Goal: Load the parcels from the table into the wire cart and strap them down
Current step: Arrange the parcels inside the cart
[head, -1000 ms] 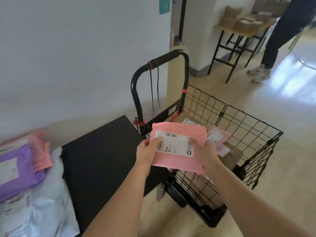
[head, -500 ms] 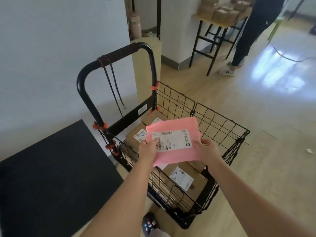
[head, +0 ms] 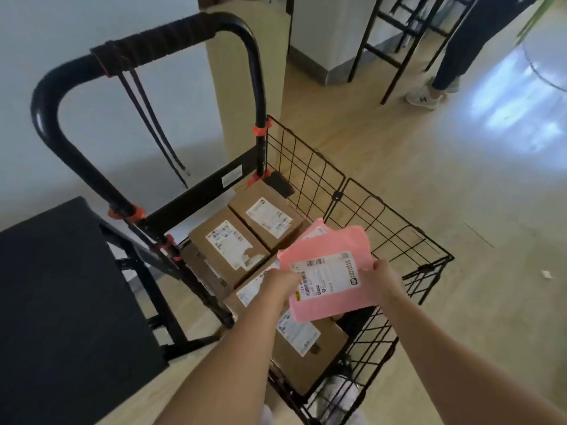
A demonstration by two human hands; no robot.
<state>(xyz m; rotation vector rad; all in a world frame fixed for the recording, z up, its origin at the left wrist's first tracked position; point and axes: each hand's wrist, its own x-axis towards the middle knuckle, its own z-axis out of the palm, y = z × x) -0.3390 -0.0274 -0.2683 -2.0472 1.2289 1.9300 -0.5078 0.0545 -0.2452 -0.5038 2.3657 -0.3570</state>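
A pink mailer with a white shipping label hangs over the black wire cart. My left hand pinches its left edge and my right hand grips its right edge. Below it several brown cardboard boxes with white labels lie packed in the cart. Another pink mailer peeks out behind the held one. Black straps dangle from the cart's handle.
The black table fills the lower left, right beside the cart. A beige pillar stands behind the handle. At the top right a person's legs and white shoe stand by a black-legged table.
Both hands carried the pink mailer from beside the table to above the cart and lower into it. The view swung right and down, so the parcels on the table dropped out of sight.
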